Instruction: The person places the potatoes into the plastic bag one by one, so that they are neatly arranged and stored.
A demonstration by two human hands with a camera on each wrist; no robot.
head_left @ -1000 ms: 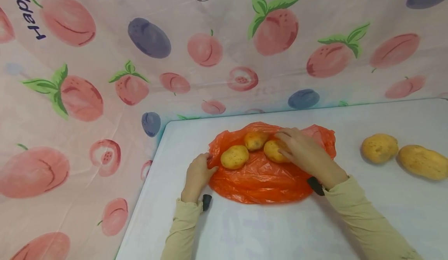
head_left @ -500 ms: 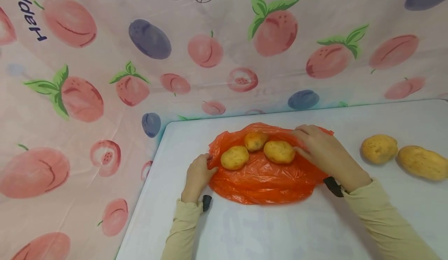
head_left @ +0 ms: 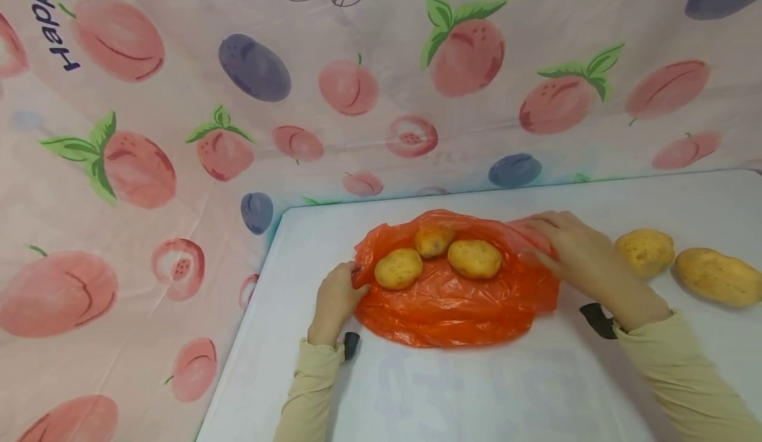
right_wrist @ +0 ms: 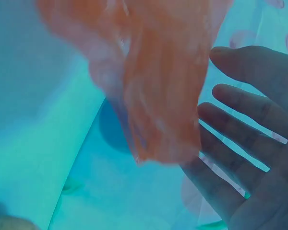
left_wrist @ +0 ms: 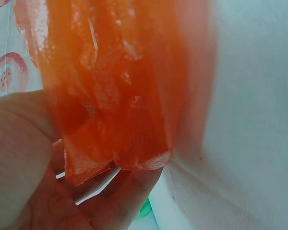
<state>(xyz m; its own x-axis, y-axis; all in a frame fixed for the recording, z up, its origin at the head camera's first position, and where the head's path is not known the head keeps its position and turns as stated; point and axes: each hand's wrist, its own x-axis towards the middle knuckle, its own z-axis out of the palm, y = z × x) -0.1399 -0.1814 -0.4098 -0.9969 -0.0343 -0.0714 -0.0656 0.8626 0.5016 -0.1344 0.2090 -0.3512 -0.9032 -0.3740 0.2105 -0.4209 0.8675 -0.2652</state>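
A red-orange plastic bag lies spread on the table with three potatoes on or in it: a left one, a back one and a right one. My left hand holds the bag's left edge; in the left wrist view the bag's edge sits between thumb and fingers. At the bag's right end is my right hand. The right wrist view shows that hand's fingers spread apart, right beside the hanging bag edge.
Two more potatoes, a rounder one and a longer one, lie on the white table to the right. Behind and at the left hangs a pink fruit-print cloth.
My right hand has let go of the right potato on the bag and moved right to the bag's end, which is now folded inward. The left hand stays in place.
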